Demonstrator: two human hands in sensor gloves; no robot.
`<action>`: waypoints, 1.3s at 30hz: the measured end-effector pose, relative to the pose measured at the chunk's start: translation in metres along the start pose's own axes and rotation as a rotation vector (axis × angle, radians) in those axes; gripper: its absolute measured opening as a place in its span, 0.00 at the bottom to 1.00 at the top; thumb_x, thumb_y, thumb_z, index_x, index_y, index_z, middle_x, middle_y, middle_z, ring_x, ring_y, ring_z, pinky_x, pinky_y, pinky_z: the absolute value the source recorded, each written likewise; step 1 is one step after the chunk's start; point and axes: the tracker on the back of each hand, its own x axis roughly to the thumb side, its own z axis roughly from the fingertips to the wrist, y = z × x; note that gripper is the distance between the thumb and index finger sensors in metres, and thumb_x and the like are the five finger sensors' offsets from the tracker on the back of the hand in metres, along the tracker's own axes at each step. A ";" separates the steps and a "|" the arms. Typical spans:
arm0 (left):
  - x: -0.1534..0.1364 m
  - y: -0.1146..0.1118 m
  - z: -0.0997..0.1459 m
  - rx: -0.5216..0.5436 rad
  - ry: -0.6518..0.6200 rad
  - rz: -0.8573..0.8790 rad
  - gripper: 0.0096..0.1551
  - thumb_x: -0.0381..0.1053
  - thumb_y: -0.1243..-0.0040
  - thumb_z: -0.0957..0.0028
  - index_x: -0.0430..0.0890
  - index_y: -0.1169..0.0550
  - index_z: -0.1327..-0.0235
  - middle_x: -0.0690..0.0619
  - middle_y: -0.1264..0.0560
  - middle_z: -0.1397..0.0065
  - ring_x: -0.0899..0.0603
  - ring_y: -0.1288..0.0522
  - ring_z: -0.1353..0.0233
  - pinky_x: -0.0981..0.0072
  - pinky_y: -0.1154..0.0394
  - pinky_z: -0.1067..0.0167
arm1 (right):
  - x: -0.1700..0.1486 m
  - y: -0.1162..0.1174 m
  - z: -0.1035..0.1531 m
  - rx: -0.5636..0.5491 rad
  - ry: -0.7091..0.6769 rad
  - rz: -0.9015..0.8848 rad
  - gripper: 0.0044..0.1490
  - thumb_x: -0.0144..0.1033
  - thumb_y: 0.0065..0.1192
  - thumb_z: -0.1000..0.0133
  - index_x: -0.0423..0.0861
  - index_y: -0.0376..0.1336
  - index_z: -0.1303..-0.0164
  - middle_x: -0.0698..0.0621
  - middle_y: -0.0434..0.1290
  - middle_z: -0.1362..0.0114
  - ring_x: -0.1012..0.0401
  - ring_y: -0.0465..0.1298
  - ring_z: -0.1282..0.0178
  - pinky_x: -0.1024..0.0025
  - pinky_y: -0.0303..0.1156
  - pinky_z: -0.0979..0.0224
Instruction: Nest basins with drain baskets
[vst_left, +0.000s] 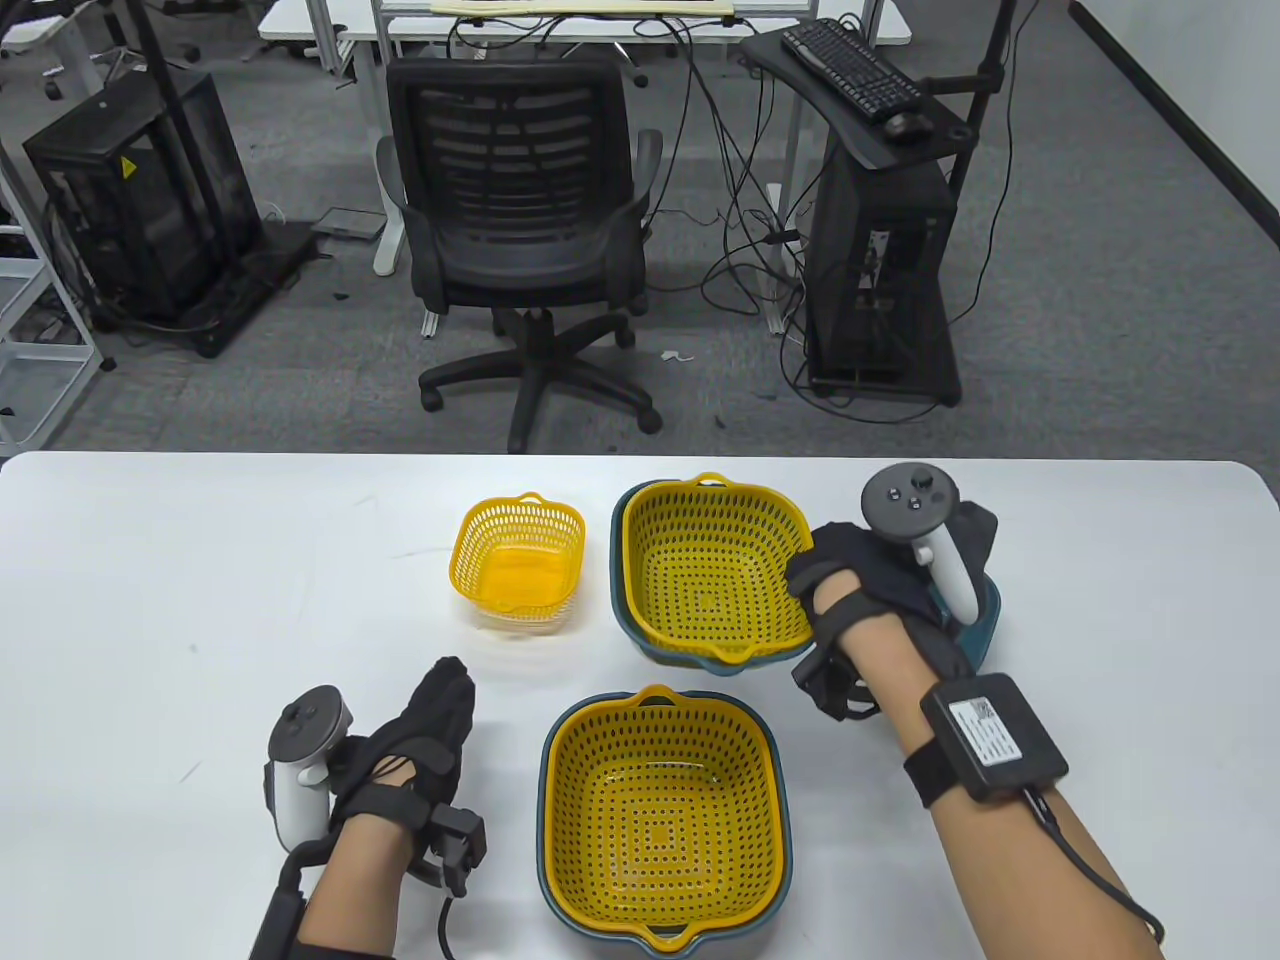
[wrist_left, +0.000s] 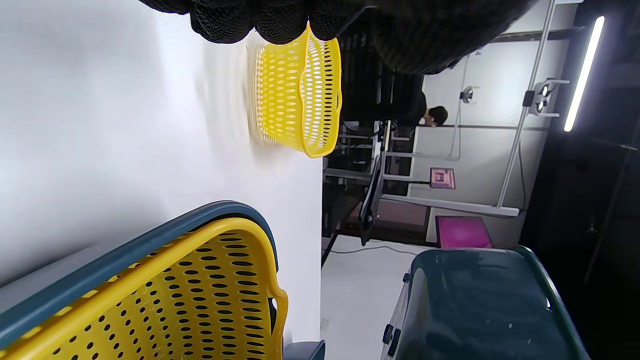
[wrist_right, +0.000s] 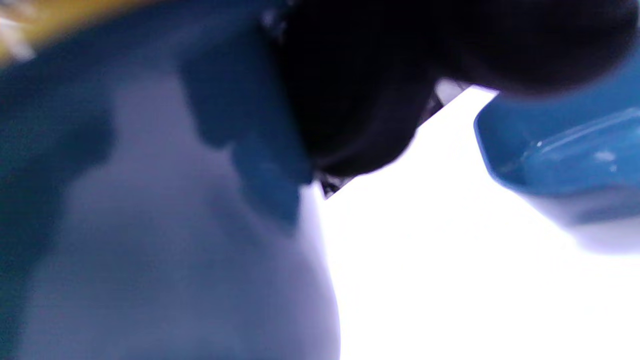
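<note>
Black knit gloves, bare forearms, grey-white trackers, black wrist box (vst_left: 992, 735) with perhaps a QR label

I am working in an office-style lab: grey carpet, a black mesh office chair (vst_left: 520, 215) beyond the white bench (vst_left: 200, 600), open computer racks (vst_left: 140, 200) far left, and a keyboard (vst_left: 850, 65) on a stand far right amid trailing cables.
</note>
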 end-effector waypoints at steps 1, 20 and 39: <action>0.000 0.000 0.000 -0.001 0.001 -0.001 0.44 0.60 0.46 0.43 0.49 0.46 0.16 0.43 0.49 0.15 0.31 0.46 0.18 0.39 0.46 0.27 | -0.005 0.009 0.012 0.004 -0.026 -0.018 0.34 0.36 0.71 0.49 0.32 0.66 0.37 0.34 0.64 0.26 0.56 0.83 0.72 0.64 0.82 0.72; -0.007 -0.010 -0.003 -0.026 0.030 -0.041 0.44 0.60 0.46 0.43 0.49 0.47 0.16 0.42 0.50 0.15 0.30 0.46 0.18 0.38 0.46 0.27 | -0.033 0.105 0.098 0.030 -0.161 0.226 0.33 0.25 0.74 0.51 0.47 0.68 0.33 0.33 0.60 0.23 0.53 0.85 0.71 0.58 0.83 0.68; -0.025 -0.009 -0.011 -0.019 0.118 -0.104 0.45 0.60 0.46 0.43 0.49 0.47 0.16 0.42 0.50 0.15 0.30 0.47 0.18 0.39 0.47 0.27 | -0.029 0.161 0.122 0.337 -0.090 0.706 0.53 0.45 0.60 0.42 0.32 0.40 0.19 0.43 0.28 0.16 0.34 0.29 0.21 0.19 0.31 0.32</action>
